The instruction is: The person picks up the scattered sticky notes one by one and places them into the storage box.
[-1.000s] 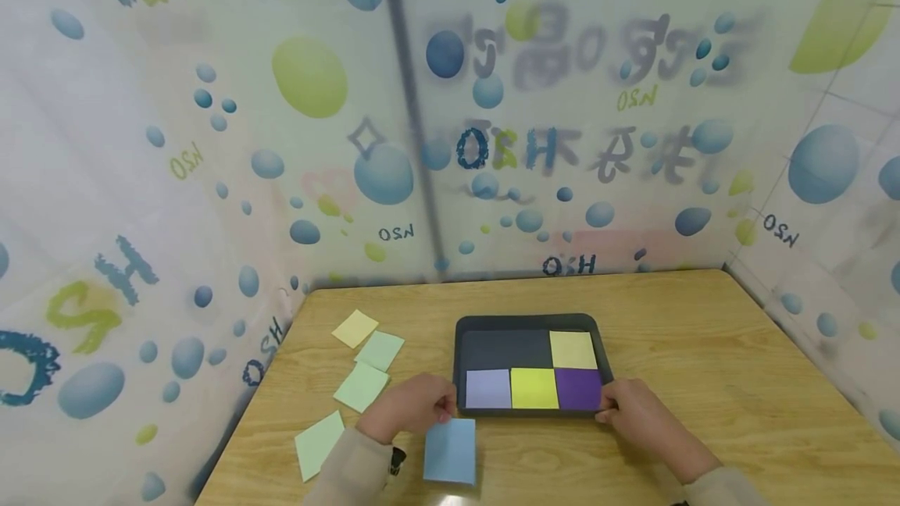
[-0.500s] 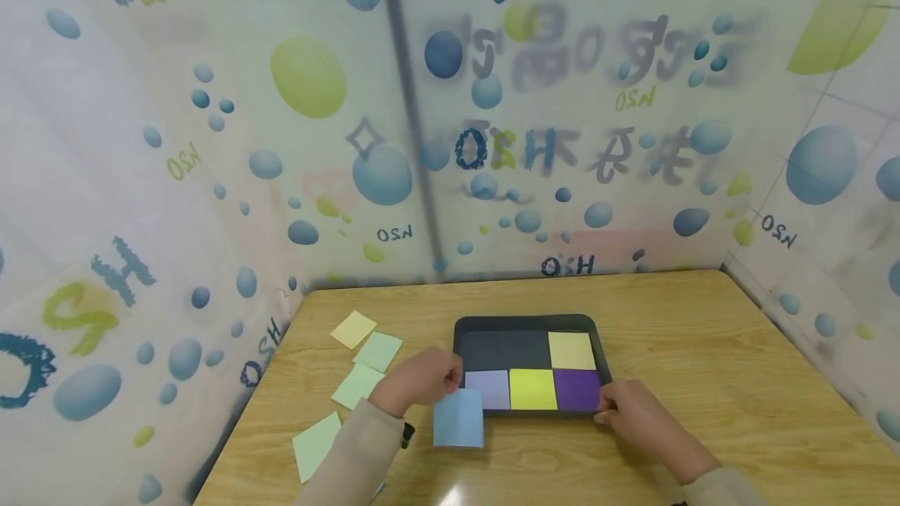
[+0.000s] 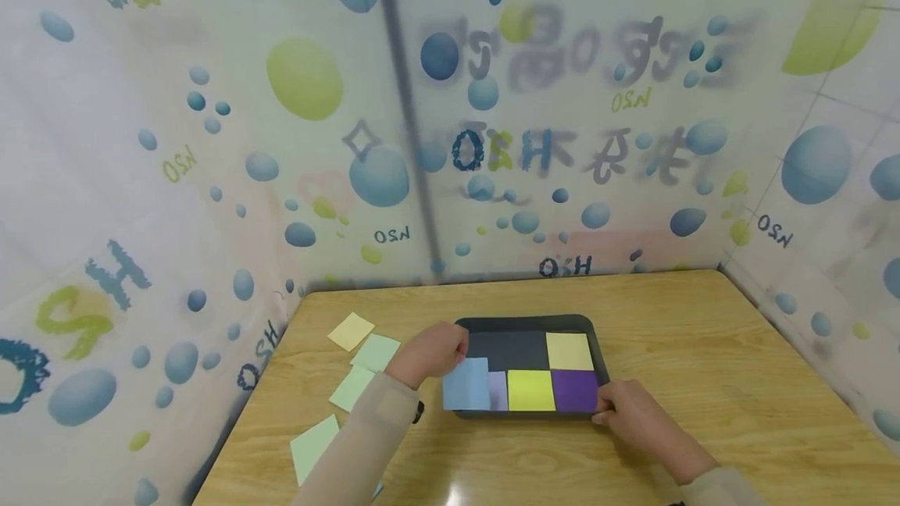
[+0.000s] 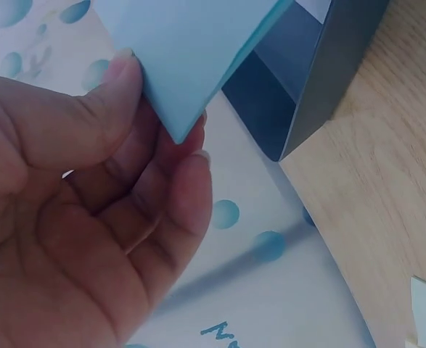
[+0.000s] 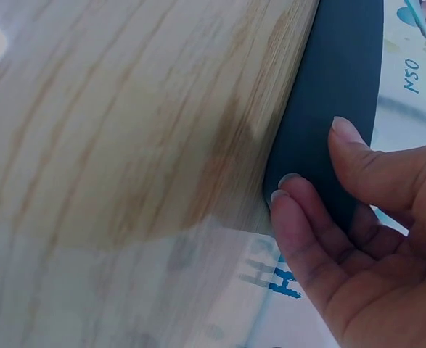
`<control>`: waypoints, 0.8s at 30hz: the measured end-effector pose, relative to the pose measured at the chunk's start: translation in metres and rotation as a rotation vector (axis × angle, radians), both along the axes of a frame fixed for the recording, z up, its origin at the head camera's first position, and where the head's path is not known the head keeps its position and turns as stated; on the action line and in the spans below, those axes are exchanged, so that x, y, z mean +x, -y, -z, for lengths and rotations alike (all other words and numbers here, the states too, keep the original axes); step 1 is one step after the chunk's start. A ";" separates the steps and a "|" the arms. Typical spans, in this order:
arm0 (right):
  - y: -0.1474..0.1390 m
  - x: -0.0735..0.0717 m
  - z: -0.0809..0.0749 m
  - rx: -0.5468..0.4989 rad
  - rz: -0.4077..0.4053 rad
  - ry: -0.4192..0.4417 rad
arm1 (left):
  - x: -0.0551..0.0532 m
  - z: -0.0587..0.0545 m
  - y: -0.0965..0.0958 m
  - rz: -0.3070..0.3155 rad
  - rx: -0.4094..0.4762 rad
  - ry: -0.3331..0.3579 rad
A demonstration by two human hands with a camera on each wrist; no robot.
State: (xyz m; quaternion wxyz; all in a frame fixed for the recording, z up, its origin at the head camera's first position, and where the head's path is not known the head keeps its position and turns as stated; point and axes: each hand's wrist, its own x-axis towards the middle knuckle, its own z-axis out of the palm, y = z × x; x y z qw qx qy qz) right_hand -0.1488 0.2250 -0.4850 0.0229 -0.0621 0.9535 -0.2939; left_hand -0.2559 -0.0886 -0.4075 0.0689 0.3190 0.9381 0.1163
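Note:
My left hand (image 3: 437, 350) pinches a blue sticky note (image 3: 466, 386) by its corner. In the left wrist view, thumb and fingers hold the note (image 4: 191, 58) beside the tray's wall. It overlaps the left end of a black tray (image 3: 506, 350) in the head view and partly hides a lavender note (image 3: 498, 392). Bright yellow (image 3: 530, 391) and purple (image 3: 574, 390) notes continue that front row; a pale yellow note (image 3: 569, 352) lies behind the purple one. At the tray's front right corner, my right hand (image 3: 633, 416) grips the wall, thumb and fingertips against it (image 5: 321, 109).
Left of the tray on the wooden table (image 3: 668, 326) lie a cream note (image 3: 351, 332) and several pale green notes (image 3: 376, 352). One green note (image 3: 312, 443) sits nearer the front, beside my left sleeve. A patterned curtain (image 3: 316, 178) rises behind the table.
My left hand has carried the blue note forward and slightly right, from the table in front of the tray to over its left end. The right hand has stayed at the corner.

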 end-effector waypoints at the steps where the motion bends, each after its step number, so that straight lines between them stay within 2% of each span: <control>1: 0.000 0.000 0.000 0.000 0.000 0.001 | -0.002 0.000 -0.001 -0.006 -0.004 -0.005; 7: 0.000 0.000 0.000 0.003 0.001 -0.007 | -0.013 -0.001 -0.010 -0.059 -0.022 -0.010; 12: 0.001 0.000 -0.001 0.004 -0.001 -0.004 | -0.021 -0.001 -0.017 -0.079 -0.026 -0.015; 17: 0.001 -0.001 0.000 0.008 0.000 -0.013 | -0.030 0.007 -0.024 -0.105 -0.037 -0.033; 24: 0.001 0.000 0.000 0.002 -0.004 -0.018 | -0.039 0.016 -0.034 -0.180 -0.056 -0.055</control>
